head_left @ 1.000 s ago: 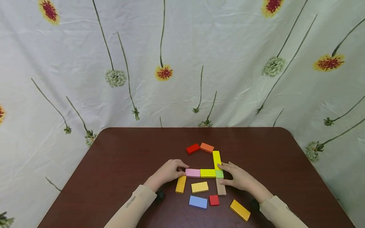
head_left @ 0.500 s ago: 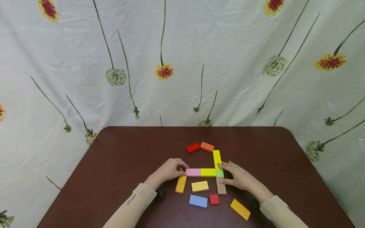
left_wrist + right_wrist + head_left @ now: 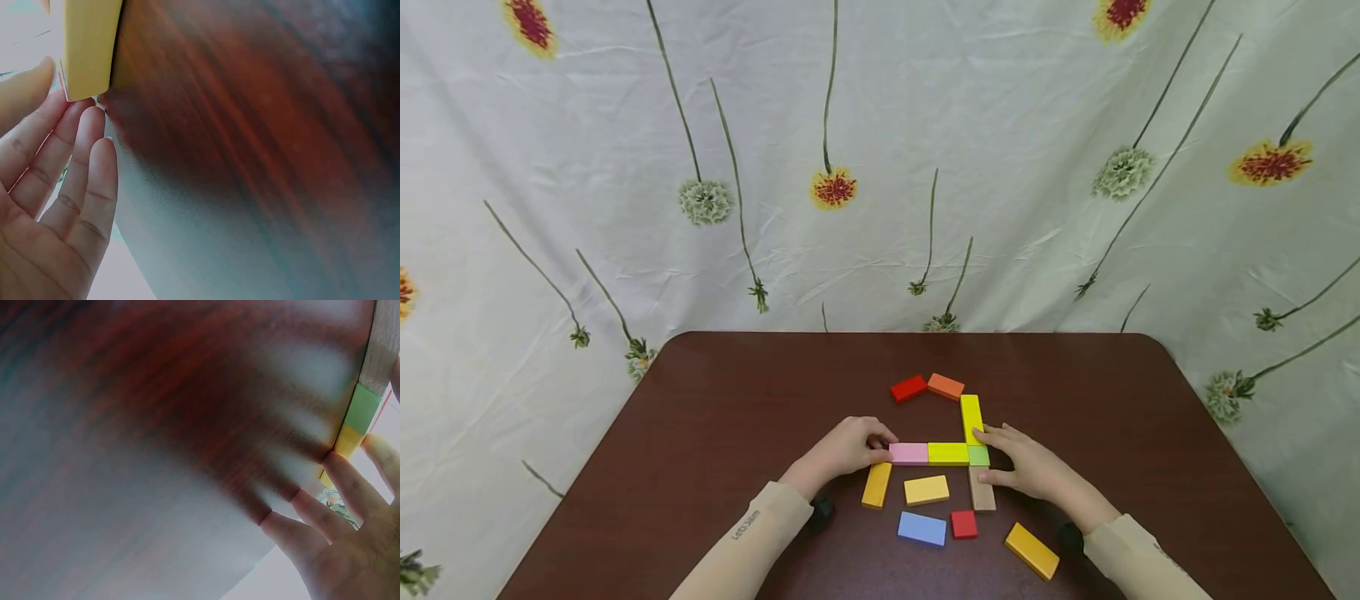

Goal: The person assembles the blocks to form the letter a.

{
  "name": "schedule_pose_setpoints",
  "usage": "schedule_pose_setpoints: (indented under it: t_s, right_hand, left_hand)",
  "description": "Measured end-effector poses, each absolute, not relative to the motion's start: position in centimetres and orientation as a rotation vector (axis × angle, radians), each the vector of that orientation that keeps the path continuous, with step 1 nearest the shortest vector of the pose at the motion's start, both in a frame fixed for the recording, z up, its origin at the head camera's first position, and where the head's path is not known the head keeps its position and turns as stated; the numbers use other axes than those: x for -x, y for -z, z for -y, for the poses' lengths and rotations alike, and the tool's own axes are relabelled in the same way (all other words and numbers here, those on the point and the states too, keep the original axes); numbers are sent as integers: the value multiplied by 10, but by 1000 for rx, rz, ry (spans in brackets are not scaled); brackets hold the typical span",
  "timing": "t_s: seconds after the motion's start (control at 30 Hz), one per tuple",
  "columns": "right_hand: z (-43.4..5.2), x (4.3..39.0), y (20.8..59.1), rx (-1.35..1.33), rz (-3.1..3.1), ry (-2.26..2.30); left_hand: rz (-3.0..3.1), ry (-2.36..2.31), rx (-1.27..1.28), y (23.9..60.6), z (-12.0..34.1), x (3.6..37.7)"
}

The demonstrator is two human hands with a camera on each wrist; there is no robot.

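**Two hands square up a row of coloured blocks on a dark desk**

A flower-printed cloth (image 3: 880,167) hangs behind a dark brown desk (image 3: 737,392) with rounded far corners. The left half of the desk and the strip along its far edge lie bare, giving wide room on those sides; the blocks sit right of centre toward the near edge.

The left hand (image 3: 842,451) rests at the left end of the row, fingertips against the end of the pink block (image 3: 908,453), fingers loosely bent and clamping nothing. The right hand (image 3: 1026,467) lies flat at the row's right end, fingers straight, touching the green block (image 3: 978,456) and the tan block (image 3: 982,492) just below it.

The row runs pink, then yellow block (image 3: 947,453), then green, end to end and touching. An upright yellow block (image 3: 971,415) meets the green one from the far side, forming a corner. Farther off lie a red block (image 3: 908,388) and an orange block (image 3: 945,386), touching at an angle. Nearer the person sit an amber block (image 3: 876,486), a golden block (image 3: 926,490), a blue block (image 3: 921,529), a small red square (image 3: 963,524) and a loose amber block (image 3: 1032,551), apart from one another.
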State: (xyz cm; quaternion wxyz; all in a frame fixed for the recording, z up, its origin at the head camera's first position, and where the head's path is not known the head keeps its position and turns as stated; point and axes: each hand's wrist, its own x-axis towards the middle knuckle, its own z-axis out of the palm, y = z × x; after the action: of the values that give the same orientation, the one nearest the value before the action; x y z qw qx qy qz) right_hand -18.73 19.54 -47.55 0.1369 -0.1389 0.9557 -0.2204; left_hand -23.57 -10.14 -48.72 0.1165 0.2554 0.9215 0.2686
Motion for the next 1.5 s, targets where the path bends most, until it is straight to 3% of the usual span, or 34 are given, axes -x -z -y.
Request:
schedule_pose_setpoints:
  t_s: [0.67, 1.5]
  right_hand:
    - [-196, 186, 476, 424, -2772, 654]
    - [-197, 188, 476, 428, -2779, 634]
  left_hand:
    - [-2609, -672, -808, 476, 129, 203]
    - [-2715, -692, -816, 483, 126, 196]
